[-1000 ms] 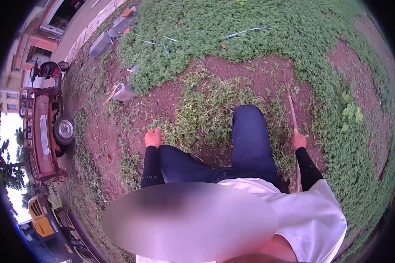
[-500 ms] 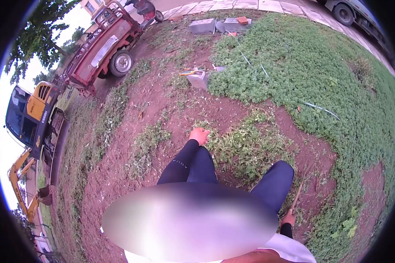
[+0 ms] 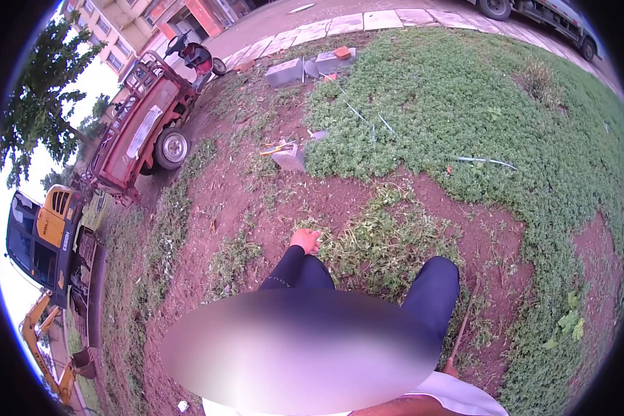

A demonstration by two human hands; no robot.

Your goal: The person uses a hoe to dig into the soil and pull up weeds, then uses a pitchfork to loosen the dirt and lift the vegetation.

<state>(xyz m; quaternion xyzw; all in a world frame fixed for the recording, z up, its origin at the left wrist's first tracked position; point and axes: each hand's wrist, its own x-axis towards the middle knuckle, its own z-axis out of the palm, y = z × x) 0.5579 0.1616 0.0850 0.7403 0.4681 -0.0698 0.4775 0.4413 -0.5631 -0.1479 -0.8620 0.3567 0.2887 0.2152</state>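
Observation:
My left hand [image 3: 306, 240] rests at my left knee, fingers curled in, with nothing visible in them. Just right of it lies a heap of pulled weeds [image 3: 378, 243] on the bare soil between my knees. Low beside my right leg, my right hand [image 3: 451, 369] is closed round the end of a long wooden handle [image 3: 461, 331]. The handle points forward along the soil. Its far end lies among scattered weeds, and I cannot make out the tool's head.
A dense green weed patch [image 3: 423, 111] spreads ahead and right. Forward stands a grey block [image 3: 289, 159] with tools on top; more blocks [image 3: 284, 72] lie beyond. A red cargo tricycle [image 3: 142, 132] and a yellow excavator [image 3: 55, 215] stand left, a truck [image 3: 534, 17] far right.
The view has tilted up and turned slightly, so the ground ahead sits lower. My right hand has drawn back toward my body with the wooden handle; my left hand stays at the knee.

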